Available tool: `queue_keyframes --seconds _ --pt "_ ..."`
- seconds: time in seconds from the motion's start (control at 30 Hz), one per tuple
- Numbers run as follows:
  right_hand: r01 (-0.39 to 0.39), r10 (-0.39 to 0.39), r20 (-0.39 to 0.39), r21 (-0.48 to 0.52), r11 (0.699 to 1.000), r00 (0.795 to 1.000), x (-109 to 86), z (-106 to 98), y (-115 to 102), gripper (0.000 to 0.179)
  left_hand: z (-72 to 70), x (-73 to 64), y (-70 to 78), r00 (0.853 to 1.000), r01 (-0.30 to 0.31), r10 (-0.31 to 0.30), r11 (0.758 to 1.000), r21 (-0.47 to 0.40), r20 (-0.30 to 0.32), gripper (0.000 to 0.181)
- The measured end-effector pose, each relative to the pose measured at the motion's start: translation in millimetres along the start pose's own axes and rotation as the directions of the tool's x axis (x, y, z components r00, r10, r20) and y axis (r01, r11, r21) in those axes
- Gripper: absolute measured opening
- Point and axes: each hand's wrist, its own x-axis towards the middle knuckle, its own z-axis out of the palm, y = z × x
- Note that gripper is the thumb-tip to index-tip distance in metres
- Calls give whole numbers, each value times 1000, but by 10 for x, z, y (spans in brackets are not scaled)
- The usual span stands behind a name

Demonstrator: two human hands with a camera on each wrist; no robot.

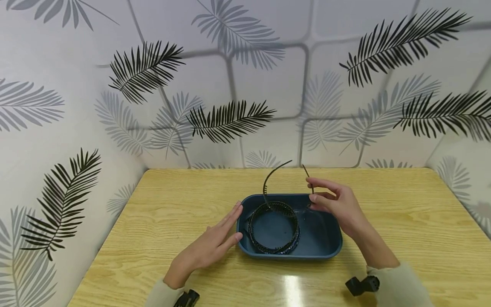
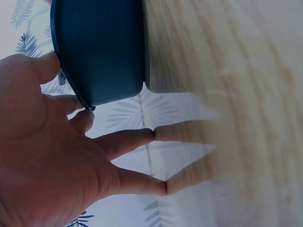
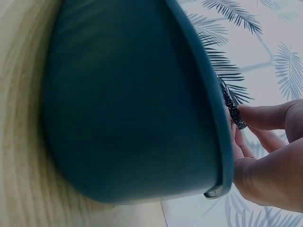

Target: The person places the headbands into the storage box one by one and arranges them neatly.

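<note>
A dark blue rectangular tub with rounded corners sits on the table. Inside its left half lie several dark, glittery headbands with small comb teeth, forming a ring. My right hand is at the tub's back right, pinching one end of a thin dark headband between thumb and fingers. This headband stands upright above the tub, its other side reaching down towards the ring. In the right wrist view, the pinched end looks beaded and sparkly. My left hand, fingers extended, touches the tub's left rim.
The tub rests on a light wood-grain table. Behind and beside the table stand pale walls with a leaf pattern. A black wrist device sits by the right sleeve, another by the left.
</note>
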Motion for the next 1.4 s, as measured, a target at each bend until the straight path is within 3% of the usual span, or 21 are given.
queue_keyframes --seconds 0.97,1.4 --pt "-15 15 15 -13 1000 1000 -83 129 94 45 -13 -7 29 1000 14 -14 1000 4 -1 69" --pt "-41 42 81 -6 999 996 -99 181 114 45 -22 -4 32 1000 15 -15 1000 -4 1 70"
